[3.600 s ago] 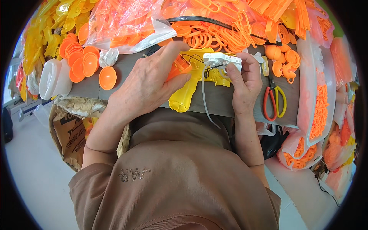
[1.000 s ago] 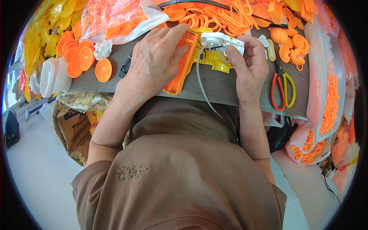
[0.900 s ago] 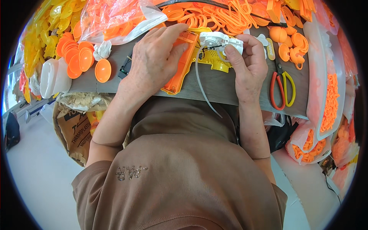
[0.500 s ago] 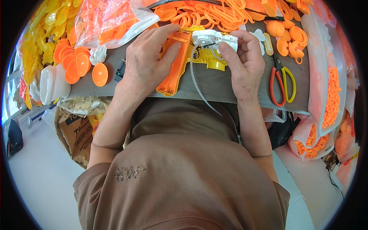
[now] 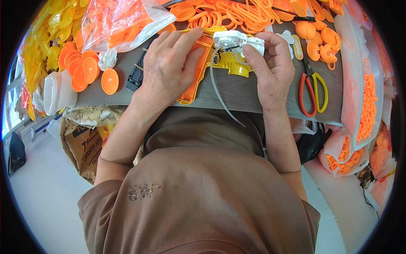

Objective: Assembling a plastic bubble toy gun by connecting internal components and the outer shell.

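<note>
My right hand (image 5: 275, 70) pinches a white plastic mechanism (image 5: 230, 40) between thumb and fingers. A thin clear tube (image 5: 220, 95) hangs from it toward the table's near edge, and dark wires show underneath. Below the mechanism lies a yellow perforated plastic shell (image 5: 237, 65). My left hand (image 5: 167, 63) is curled over a long orange plastic casing (image 5: 192, 86), its thumb along the casing; the fingertips are partly hidden. Beside the left hand's outer edge is a dark narrow part (image 5: 136, 78), partly covered by that hand.
Pliers (image 5: 311, 89) with red and yellow handles lie right of my right hand. Orange cups (image 5: 110, 81) and crumpled white paper (image 5: 108, 59) are at left. Orange rings (image 5: 207, 19) and a plastic bag (image 5: 122, 25) fill the back. A bin (image 5: 363, 106) of orange pieces stands right.
My left hand has shifted slightly and now covers more of the orange casing. More of the dark narrow part shows beside it. The right hand still holds the white mechanism, nearly unmoved.
</note>
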Demonstrator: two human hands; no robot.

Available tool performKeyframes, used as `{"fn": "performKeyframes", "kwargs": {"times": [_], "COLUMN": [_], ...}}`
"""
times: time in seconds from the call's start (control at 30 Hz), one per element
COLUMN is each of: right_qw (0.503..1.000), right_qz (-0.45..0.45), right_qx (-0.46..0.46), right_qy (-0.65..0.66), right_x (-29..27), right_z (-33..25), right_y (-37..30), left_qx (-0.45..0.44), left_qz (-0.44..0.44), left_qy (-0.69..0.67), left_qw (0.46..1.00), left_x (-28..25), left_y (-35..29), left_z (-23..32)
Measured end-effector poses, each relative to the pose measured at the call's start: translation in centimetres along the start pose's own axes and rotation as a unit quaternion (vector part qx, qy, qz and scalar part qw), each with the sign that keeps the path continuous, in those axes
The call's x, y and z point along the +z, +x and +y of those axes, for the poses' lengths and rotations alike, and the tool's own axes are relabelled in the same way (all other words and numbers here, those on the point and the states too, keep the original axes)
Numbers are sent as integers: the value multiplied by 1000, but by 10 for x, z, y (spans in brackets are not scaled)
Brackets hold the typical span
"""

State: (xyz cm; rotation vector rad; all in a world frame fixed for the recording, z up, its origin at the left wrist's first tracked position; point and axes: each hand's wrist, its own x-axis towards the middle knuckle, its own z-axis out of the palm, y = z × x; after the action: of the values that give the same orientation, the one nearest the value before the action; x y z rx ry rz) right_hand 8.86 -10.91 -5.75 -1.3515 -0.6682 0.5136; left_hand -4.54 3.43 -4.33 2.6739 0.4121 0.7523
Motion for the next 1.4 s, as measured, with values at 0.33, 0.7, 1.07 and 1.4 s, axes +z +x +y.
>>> {"fn": "performKeyframes", "kwargs": {"times": [0.33,0.7,1.07,1.4], "right_qw": [987,989,992,995], "right_qz": [-21,-97,-71,-65], "right_qx": [97,108,44,59], "right_qy": [127,27,-90,-47], "right_x": [-9,7,24,26], "right_z": [-13,-33,-26,-26], "right_y": [9,13,13,11], "left_qx": [35,18,90,166], "left_qz": [83,111,109,110], "left_qy": [46,-129,-82,-41], "left_qw": [995,985,987,979], "left_x": [0,1,-2,3], "left_y": [-8,2,1,-3], "left_z": [0,12,9,5]}}
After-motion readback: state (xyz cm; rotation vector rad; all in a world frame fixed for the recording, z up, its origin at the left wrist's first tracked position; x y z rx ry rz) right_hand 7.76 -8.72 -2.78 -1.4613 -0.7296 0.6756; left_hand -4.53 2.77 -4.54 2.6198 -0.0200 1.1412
